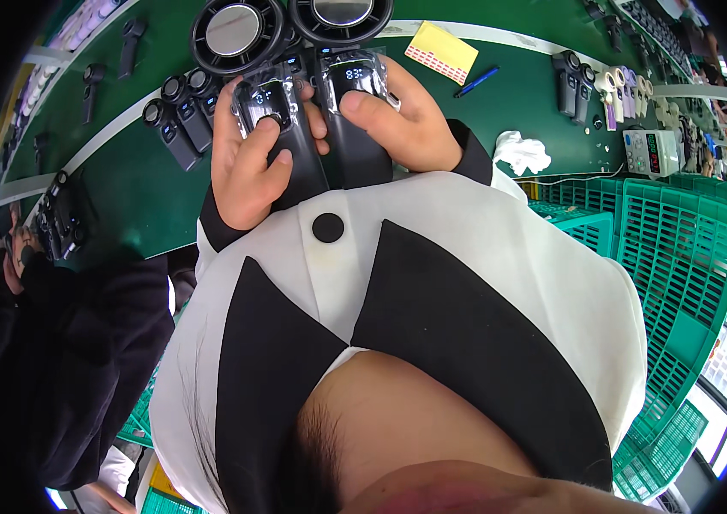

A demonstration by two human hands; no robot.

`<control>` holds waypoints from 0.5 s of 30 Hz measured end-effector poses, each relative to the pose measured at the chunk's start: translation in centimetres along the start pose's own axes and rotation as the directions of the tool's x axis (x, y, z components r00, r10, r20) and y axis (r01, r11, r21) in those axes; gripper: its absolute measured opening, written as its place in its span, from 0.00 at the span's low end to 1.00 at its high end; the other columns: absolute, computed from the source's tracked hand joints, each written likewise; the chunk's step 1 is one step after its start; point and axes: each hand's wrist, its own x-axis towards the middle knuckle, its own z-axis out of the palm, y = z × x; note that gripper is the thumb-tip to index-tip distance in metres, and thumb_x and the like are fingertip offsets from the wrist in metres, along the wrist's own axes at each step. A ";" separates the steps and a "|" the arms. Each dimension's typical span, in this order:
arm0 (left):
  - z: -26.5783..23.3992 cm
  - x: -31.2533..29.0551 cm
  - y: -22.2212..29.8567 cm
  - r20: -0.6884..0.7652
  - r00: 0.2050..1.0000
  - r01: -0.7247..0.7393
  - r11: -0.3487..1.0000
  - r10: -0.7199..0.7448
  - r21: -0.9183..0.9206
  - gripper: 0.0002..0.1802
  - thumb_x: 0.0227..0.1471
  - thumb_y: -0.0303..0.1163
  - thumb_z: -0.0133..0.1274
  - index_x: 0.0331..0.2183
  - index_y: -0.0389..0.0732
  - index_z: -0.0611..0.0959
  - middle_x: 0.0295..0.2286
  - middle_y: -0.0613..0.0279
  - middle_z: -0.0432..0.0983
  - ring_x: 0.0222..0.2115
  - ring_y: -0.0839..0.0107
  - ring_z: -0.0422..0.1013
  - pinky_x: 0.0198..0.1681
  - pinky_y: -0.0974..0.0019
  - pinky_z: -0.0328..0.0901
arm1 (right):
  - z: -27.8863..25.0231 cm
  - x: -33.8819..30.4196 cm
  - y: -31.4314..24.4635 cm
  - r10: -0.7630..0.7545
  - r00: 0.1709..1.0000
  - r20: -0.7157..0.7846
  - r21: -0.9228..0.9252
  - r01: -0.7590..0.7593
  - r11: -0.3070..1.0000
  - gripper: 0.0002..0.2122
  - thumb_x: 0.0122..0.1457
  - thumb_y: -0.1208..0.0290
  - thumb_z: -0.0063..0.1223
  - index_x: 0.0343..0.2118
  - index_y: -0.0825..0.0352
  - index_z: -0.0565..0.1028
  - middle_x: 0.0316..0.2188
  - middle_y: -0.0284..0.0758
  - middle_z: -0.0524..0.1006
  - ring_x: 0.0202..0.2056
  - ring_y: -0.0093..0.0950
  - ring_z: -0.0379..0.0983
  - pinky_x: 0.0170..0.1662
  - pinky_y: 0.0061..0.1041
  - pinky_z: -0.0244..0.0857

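Observation:
Two black handheld fans stand side by side in front of me, their round heads pointing away and their small displays lit. My left hand [248, 163] is wrapped round the left fan [295, 163], its thumb pressed on the front below the display. Round the right fan [359, 154] my right hand [406, 124] is closed, with the thumb on the front beside the lit digits. Clear film covers the display area of both. Just left of my left hand, several more dark handheld fans [176, 133] lie close together on the green table [132, 184].
Right of my hands are a yellow label pad [440, 53], a blue pen [476, 81] and crumpled white tissue [522, 152]. A small power supply [649, 152] and more fans [573, 84] sit farther right. Green crates [680, 257] stand at my right; a person in black [98, 343] is at left.

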 end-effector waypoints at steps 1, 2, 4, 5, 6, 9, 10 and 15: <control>0.0 0.0 -0.1 0.011 1.000 -0.005 1.000 0.005 -0.007 0.31 0.36 0.14 0.30 0.48 0.38 0.51 0.35 0.50 0.65 0.31 0.65 0.66 0.37 0.62 0.63 | -0.1 -0.1 0.0 0.000 1.000 -0.006 -0.006 0.000 1.000 0.09 0.54 0.76 0.41 0.38 0.72 0.64 0.26 0.36 0.71 0.28 0.23 0.67 0.35 0.23 0.62; 0.0 0.0 -0.2 0.003 1.000 0.015 1.000 -0.015 0.027 0.31 0.36 0.14 0.30 0.48 0.38 0.51 0.35 0.50 0.65 0.31 0.65 0.66 0.36 0.62 0.63 | -0.1 -0.1 0.0 0.000 1.000 -0.011 -0.013 0.000 1.000 0.09 0.54 0.76 0.41 0.38 0.72 0.64 0.26 0.36 0.71 0.28 0.23 0.67 0.35 0.23 0.62; 0.1 0.0 0.1 -0.018 0.999 0.051 0.994 -0.049 0.097 0.31 0.36 0.14 0.30 0.47 0.38 0.51 0.36 0.51 0.64 0.31 0.65 0.65 0.36 0.63 0.62 | 0.0 -0.2 -0.1 -0.008 1.000 -0.013 -0.024 0.008 1.000 0.10 0.54 0.76 0.41 0.38 0.72 0.64 0.26 0.36 0.71 0.28 0.23 0.67 0.35 0.23 0.62; 0.3 0.0 0.1 -0.021 0.999 0.036 0.996 -0.034 0.081 0.30 0.36 0.14 0.30 0.47 0.38 0.52 0.36 0.51 0.64 0.31 0.65 0.65 0.36 0.63 0.62 | -0.1 -0.2 -0.1 -0.015 1.000 -0.011 -0.030 0.015 0.999 0.10 0.54 0.76 0.41 0.39 0.72 0.64 0.26 0.36 0.71 0.28 0.23 0.67 0.35 0.22 0.62; 0.4 0.0 0.1 -0.026 0.999 0.021 0.997 -0.020 0.068 0.30 0.37 0.14 0.30 0.47 0.38 0.52 0.36 0.51 0.64 0.31 0.65 0.65 0.36 0.63 0.62 | -0.1 -0.3 -0.1 -0.022 1.000 -0.008 -0.033 0.022 0.999 0.10 0.54 0.76 0.41 0.39 0.72 0.64 0.26 0.36 0.71 0.28 0.23 0.67 0.35 0.22 0.62; 0.8 -0.2 -0.2 -0.037 0.999 -0.032 0.999 0.032 0.002 0.29 0.38 0.15 0.31 0.47 0.37 0.51 0.37 0.52 0.64 0.30 0.66 0.66 0.35 0.64 0.62 | 0.0 -0.4 -0.2 -0.006 1.000 -0.007 -0.015 0.006 1.000 0.11 0.54 0.76 0.40 0.40 0.72 0.63 0.26 0.36 0.71 0.29 0.23 0.67 0.35 0.23 0.62; 0.8 -0.3 -0.3 -0.039 0.998 -0.051 0.998 0.050 -0.025 0.28 0.39 0.15 0.31 0.47 0.37 0.51 0.37 0.52 0.63 0.30 0.67 0.66 0.35 0.64 0.62 | -0.1 -0.4 0.0 -0.019 1.000 0.004 -0.030 0.019 0.999 0.11 0.54 0.76 0.41 0.40 0.72 0.62 0.26 0.36 0.71 0.29 0.23 0.67 0.35 0.23 0.62; 0.8 -0.4 0.1 0.016 0.994 -0.112 0.976 0.111 0.186 0.29 0.40 0.17 0.33 0.48 0.34 0.48 0.38 0.50 0.63 0.30 0.68 0.66 0.33 0.65 0.63 | -0.4 -0.5 0.3 -0.099 0.994 0.045 -0.099 0.103 0.990 0.13 0.53 0.76 0.42 0.41 0.72 0.62 0.27 0.36 0.71 0.30 0.23 0.67 0.36 0.23 0.62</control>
